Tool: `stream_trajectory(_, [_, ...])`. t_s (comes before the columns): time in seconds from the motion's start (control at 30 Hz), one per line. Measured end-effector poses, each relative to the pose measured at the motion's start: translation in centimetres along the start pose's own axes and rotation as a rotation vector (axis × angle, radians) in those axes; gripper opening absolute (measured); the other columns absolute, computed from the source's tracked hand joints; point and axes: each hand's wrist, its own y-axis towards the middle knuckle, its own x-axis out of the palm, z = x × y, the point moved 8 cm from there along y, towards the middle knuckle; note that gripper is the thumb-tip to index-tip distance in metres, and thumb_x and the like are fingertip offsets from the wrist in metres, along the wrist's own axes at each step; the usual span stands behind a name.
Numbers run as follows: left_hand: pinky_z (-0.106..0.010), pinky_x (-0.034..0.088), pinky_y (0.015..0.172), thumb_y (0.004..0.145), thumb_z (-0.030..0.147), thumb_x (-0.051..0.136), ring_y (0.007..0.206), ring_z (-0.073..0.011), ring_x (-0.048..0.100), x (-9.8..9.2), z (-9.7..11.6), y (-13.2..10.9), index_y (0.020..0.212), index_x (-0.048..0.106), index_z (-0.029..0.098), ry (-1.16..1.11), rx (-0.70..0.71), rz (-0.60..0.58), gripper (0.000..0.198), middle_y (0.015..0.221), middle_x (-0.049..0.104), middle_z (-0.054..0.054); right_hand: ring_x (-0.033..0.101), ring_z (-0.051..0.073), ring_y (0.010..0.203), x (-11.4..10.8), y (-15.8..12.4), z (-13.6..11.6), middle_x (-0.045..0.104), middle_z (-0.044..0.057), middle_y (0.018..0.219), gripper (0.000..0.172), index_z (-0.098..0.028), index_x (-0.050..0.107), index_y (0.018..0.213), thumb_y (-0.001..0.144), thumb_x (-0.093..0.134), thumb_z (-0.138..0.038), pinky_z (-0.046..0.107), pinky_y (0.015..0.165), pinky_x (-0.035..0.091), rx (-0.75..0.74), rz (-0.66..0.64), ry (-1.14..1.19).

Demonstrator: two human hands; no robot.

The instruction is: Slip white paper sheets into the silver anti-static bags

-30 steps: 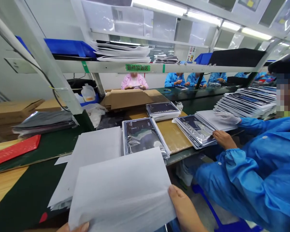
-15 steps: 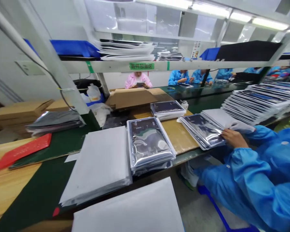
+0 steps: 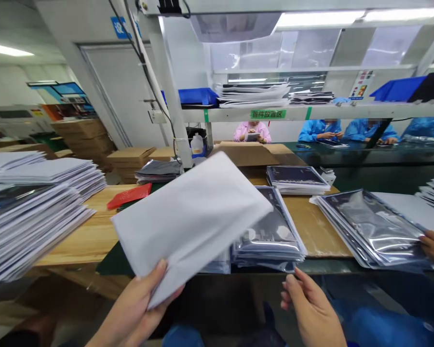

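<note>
The white sheet (image 3: 191,217) has risen into the left hand (image 3: 137,303) alone, pinched at its lower corner; the right hand (image 3: 311,313) has let go, fingers loose. The sheet is plain, tilted, above the bench (image 3: 83,236) and silver bags (image 3: 271,231).

Bright, even light from overhead tubes (image 3: 321,18) — glare on foil bags (image 3: 376,226) — bent, stretched edges.

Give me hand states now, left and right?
Left hand: closed on the white sheet.
Right hand: open, holding nothing, near the silver bag stack.
</note>
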Motion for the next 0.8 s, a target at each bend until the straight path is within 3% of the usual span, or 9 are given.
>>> stream_trajectory(0.1, [-0.025,0.057,0.053,0.078,0.008,0.054,0.067,-0.0122,0.065,3.1,-0.3,1.7,0.092,0.060,0.018,-0.171,0.116,0.051,0.018,0.087,0.067,-0.001,0.060,0.022,0.077,0.4,1.4,0.7,0.067,0.005,0.081,0.070,-0.014,0.061,0.103,0.054,0.068,-0.064,0.027,0.063,0.053,0.025,-0.086,-0.127])
stream_trajectory(0.27, [-0.026,0.058,0.053,0.077,0.008,0.056,0.062,-0.0117,0.063,7.0,-6.3,4.2,0.084,0.057,0.011,-0.175,-0.077,0.055,0.007,0.081,0.065,-0.005,0.059,0.025,0.089,-1.4,2.9,2.1,0.065,0.007,0.099,0.071,-0.016,0.059,0.109,0.060,0.060,-0.067,0.030,0.072,0.051,0.064,-0.188,-0.307])
stream_trajectory(0.33, [-0.025,0.057,0.052,0.077,0.009,0.057,0.060,-0.0117,0.063,7.7,-7.4,4.7,0.084,0.056,0.011,-0.144,-0.092,0.048,0.008,0.080,0.065,-0.006,0.057,0.026,0.094,-2.3,3.6,1.3,0.064,0.007,0.102,0.069,-0.018,0.059,0.110,0.063,0.056,-0.068,0.034,0.077,0.049,0.048,-0.172,-0.364])
stream_trajectory(0.5, [-0.022,0.054,0.051,0.078,0.013,0.057,0.054,-0.0096,0.061,6.8,-7.1,4.6,0.081,0.054,0.012,-0.038,-0.104,0.090,0.004,0.070,0.063,-0.003,0.050,0.029,0.107,-1.6,6.6,-5.5,0.062,0.006,0.110,0.053,-0.021,0.064,0.102,0.072,0.046,-0.060,0.039,0.095,0.037,-0.192,-0.105,-0.590])
stream_trajectory(0.57, [-0.019,0.046,0.038,0.080,0.034,0.055,0.039,-0.0082,0.052,6.1,-7.8,3.3,0.072,0.053,0.012,0.196,-0.252,0.040,0.023,0.054,0.058,-0.001,0.047,0.028,0.112,-0.3,8.1,-8.4,0.061,0.007,0.111,0.047,-0.020,0.064,0.102,0.076,0.042,-0.053,0.036,0.096,0.034,-0.291,-0.095,-0.721])
stream_trajectory(0.63, [-0.019,0.034,0.030,0.075,0.058,0.046,0.030,-0.0080,0.042,6.2,-8.8,1.5,0.064,0.051,0.014,0.512,-0.392,-0.097,0.046,0.043,0.051,0.000,0.046,0.028,0.113,1.0,9.9,-10.3,0.060,0.008,0.113,0.044,-0.019,0.063,0.104,0.079,0.039,-0.047,0.036,0.096,0.034,-0.314,-0.099,-0.815])
stream_trajectory(0.7, [-0.021,0.034,0.034,0.072,0.065,0.043,0.032,-0.0092,0.042,8.3,-8.7,0.5,0.063,0.051,0.016,0.738,-0.310,-0.286,0.051,0.045,0.051,0.000,0.048,0.029,0.111,2.1,11.8,-11.1,0.061,0.009,0.111,0.041,-0.018,0.062,0.103,0.080,0.040,-0.043,0.038,0.095,0.034,-0.288,-0.112,-0.851])
stream_trajectory(0.8, [-0.025,0.042,0.061,0.077,0.053,0.046,0.062,-0.0152,0.056,14.1,-6.1,1.1,0.065,0.055,0.017,0.898,0.174,-0.435,0.039,0.062,0.058,-0.001,0.050,0.031,0.108,3.3,14.2,-11.3,0.062,0.013,0.106,0.035,-0.016,0.064,0.098,0.079,0.045,-0.038,0.041,0.094,0.033,-0.244,-0.132,-0.851])
